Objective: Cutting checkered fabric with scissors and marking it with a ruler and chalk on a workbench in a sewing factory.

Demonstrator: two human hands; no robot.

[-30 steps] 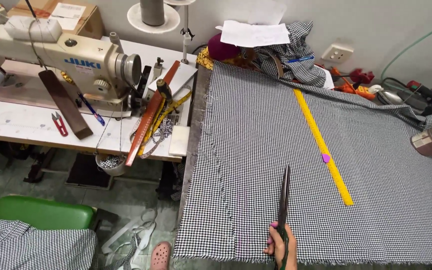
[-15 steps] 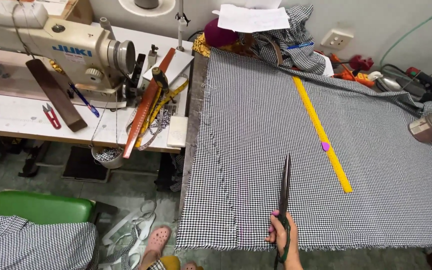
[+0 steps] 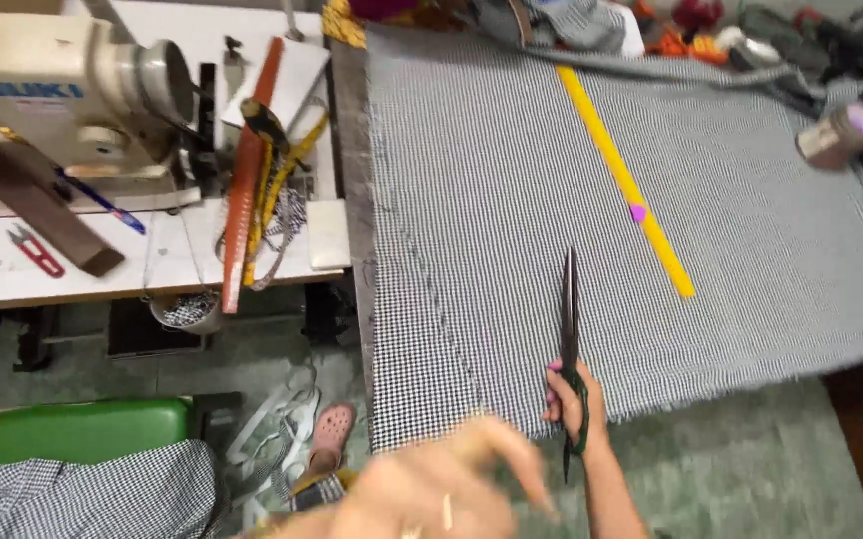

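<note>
Both arms are bare: no sleeve, cuff, glove or wristband shows on either one. The right hand (image 3: 573,404) is seen from the back, narrow at the wrist, with a slim forearm running down to the lower edge of the view; its fingernails carry a purple or pink polish, plainest on the nail at the top of the hand. The left hand (image 3: 431,489) is a soft, blurred shape low in the view, its fingers long and spread, and a thin pale band, seemingly a ring, crosses one finger; the blur hides its nails and any finer detail.
</note>
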